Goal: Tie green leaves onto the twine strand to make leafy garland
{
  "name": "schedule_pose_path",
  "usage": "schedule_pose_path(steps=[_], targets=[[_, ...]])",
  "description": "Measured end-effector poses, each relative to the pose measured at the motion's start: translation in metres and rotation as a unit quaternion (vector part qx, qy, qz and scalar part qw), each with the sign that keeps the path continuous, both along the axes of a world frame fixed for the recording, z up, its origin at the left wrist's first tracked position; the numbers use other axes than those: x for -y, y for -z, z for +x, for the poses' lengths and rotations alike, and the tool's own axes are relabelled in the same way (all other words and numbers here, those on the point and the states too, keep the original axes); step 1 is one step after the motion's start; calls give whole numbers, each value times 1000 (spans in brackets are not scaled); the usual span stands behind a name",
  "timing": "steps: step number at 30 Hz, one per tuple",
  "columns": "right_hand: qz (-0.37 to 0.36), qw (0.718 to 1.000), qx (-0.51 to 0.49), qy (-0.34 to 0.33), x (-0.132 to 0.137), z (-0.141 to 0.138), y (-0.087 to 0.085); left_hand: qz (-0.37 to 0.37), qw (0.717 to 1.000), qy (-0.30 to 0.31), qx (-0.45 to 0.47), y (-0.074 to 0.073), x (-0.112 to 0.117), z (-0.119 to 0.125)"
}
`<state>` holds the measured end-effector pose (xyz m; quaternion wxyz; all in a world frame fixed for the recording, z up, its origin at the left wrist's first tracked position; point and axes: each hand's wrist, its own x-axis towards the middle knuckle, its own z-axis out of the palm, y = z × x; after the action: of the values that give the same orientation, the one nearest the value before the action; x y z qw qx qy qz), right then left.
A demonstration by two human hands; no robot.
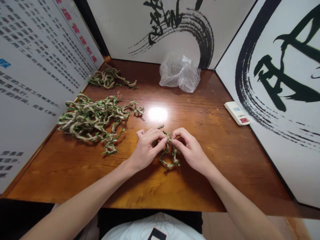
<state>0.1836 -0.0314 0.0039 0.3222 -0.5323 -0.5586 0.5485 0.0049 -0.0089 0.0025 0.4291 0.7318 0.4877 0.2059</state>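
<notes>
Wooden tabletop (62,170) hemmed in by a printed text board (37,66) along the L edge and brush-lettered panels (282,133) at the back & R. Big tangle of leafy twine (90,118) lies near the L edge, w/ a smaller bunch of twine (110,78) toward the back L corner. Clear plastic bag (180,73) sits at the back edge; white remote (237,113) lies by the R edge. Mid-table, toward the front edge, left hand (147,146) & right hand (190,148) are curled nearly closed, fingertips close together, both pinching a short leafy twine loop (170,153) that hangs below them, just above the wood.
</notes>
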Motion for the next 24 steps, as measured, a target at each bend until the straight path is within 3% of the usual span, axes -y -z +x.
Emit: schedule_pose_path(steps=[2, 7, 10, 15, 19, 21, 24], targets=[[13, 1000, 19, 4, 1, -1, -1, 34, 999, 1, -16, -1, 0, -1], [158, 973, 168, -29, 3, -2, -4, 111, 993, 0, -33, -3, 0, -3], [170, 967, 190, -24, 4, -2, -3, 125, 992, 9, -27, -3, 0, -3], [50, 997, 57, 0, 2, -1, -1, 100, 994, 18, -31, -1, -1, -3], [-63, 993, -96, 18, 1, -2, 0, 48, 998, 12, -32, -1, -2, -3], [-36, 998, -45, 12, 2, -2, -2, 55, 998, 9, -39, -1, -2, -3], [87, 987, 129, -34, 3, -1, -5, 96, 994, 15, -48, -1, -2, -4]])
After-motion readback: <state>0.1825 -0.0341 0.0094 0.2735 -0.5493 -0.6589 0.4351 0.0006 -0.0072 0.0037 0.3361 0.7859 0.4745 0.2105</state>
